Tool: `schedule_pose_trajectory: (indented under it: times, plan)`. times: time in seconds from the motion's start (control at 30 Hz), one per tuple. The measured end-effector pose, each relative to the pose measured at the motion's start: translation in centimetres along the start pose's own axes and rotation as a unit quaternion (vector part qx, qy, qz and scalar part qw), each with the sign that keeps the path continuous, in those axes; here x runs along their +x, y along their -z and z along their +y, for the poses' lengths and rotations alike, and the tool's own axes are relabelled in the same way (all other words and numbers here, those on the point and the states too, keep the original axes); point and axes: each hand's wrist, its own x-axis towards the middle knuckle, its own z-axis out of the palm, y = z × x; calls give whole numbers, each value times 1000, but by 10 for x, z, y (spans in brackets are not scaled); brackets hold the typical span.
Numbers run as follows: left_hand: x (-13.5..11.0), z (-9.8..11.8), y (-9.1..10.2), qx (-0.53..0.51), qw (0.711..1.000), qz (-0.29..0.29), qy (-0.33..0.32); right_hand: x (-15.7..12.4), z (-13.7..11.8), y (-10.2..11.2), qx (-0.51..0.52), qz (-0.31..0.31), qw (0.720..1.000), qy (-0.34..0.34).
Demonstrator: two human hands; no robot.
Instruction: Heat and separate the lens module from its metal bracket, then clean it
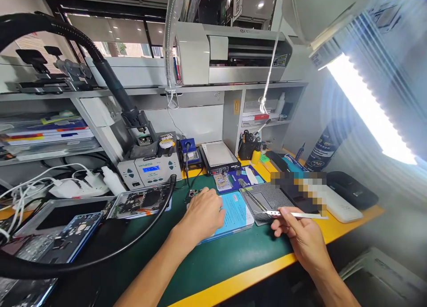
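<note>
Now | right hand (302, 238) pinches tweezers (307, 215) — axis left–right | left hand (203, 213) on blue mat (238, 213)

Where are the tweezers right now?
Head view, right of centre: the right hand holds the tweezers, tips over the grey mesh mat, right of the blue pad.

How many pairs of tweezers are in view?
2. One tweezers is pinched in the right hand; a second pair lies on the grey mesh mat. The tool cup may hide more.

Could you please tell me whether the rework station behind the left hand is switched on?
On: the rework station shows a lit blue display on its front panel.
</note>
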Motion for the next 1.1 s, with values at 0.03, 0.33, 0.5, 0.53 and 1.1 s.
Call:
schedule_pose_trajectory:
  times: [0.03,0.33,0.5,0.53,1.1]
  plan:
    - [3,4,1,25,1000,-7,-2,0,0,0,-1,1,1000,0]
    - [9,12,5,142,988,-58,4,-1,0,2,0,6,1000,-6]
    - [3,12,0,164,986,-17,1,0,2,3,-2,9,1000,-9]
    - [1,14,-2,166,986,-5,-5,1,2,3,-2,10,1000,-9]
    - [-41,34,-41,137,965,156,-158,0,3,4,5,10,1000,-2]
